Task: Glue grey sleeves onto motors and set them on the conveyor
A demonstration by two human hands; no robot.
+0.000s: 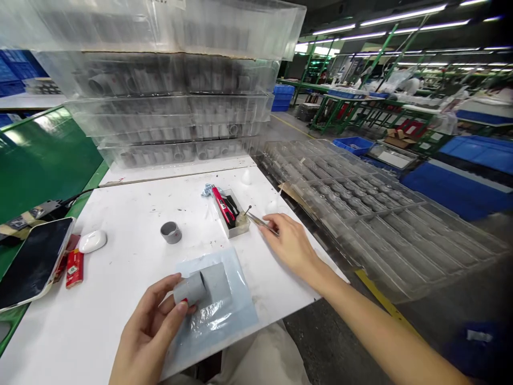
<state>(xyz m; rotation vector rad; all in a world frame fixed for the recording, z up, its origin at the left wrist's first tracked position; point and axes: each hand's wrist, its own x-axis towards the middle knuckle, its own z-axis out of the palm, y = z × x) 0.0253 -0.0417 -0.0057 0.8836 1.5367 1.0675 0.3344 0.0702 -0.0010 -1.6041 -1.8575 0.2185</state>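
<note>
My left hand [154,315] grips a short grey plastic tube [189,289] between thumb and fingers, over a pale blue sheet [244,307] under clear film. My right hand [286,240] is closed on slim metal tweezers [262,222], their tips beside a small glass bottle [241,218]. The bottle stands at the near end of a small open box [239,231], with a thin dark stick rising from it. A red pen-shaped item [223,206] with white lettering lies in the same box. Left of the box, a grey ring [171,232] stands on the white table.
Stacked clear trays [176,117] of grey tubes rise behind the table [132,214]. A phone [34,262], a white earbud case [92,241] and a red packet [75,267] lie at left. A white conical piece [246,176] stands behind the box. Clear compartment trays [372,208] sit beyond the right edge.
</note>
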